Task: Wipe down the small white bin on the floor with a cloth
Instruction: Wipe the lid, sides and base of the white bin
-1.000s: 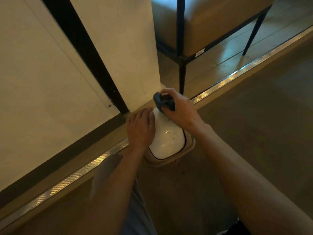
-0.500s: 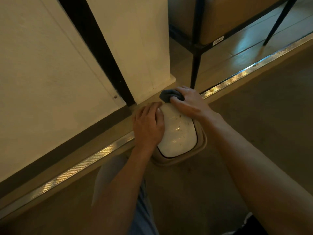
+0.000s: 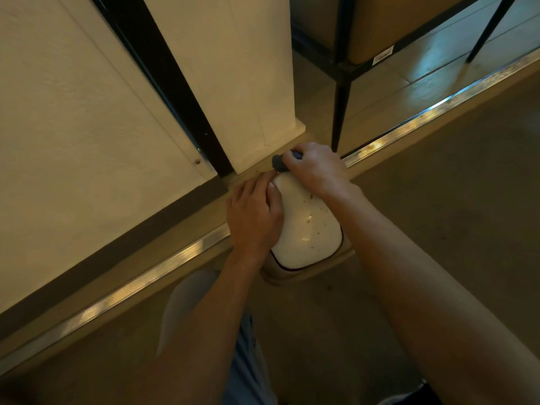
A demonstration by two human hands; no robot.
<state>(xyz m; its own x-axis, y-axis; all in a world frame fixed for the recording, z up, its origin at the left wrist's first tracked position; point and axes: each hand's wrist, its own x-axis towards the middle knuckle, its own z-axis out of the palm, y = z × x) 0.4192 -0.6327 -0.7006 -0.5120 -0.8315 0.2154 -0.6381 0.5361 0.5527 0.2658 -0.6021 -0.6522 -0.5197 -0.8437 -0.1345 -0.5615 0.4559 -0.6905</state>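
The small white bin (image 3: 309, 229) stands on the floor against the wall's base, seen from above. Its glossy white lid carries small brown specks, and a beige rim shows around it. My left hand (image 3: 254, 214) lies flat over the lid's left edge with the fingers pressed against it. My right hand (image 3: 317, 168) is at the bin's far end, closed on a bunched dark blue cloth (image 3: 279, 162). The cloth touches the lid's back edge, and most of it is hidden under my fingers.
A white wall with a black vertical strip (image 3: 163, 80) rises behind the bin. A metal threshold strip (image 3: 438, 112) runs diagonally across the floor. A bench with black legs (image 3: 340, 106) stands at the upper right. My knee (image 3: 187, 305) is below the bin.
My right hand has slid the cloth further over the bin's back edge, hiding more of it. The left hand stays on the lid. The view has shifted closer.
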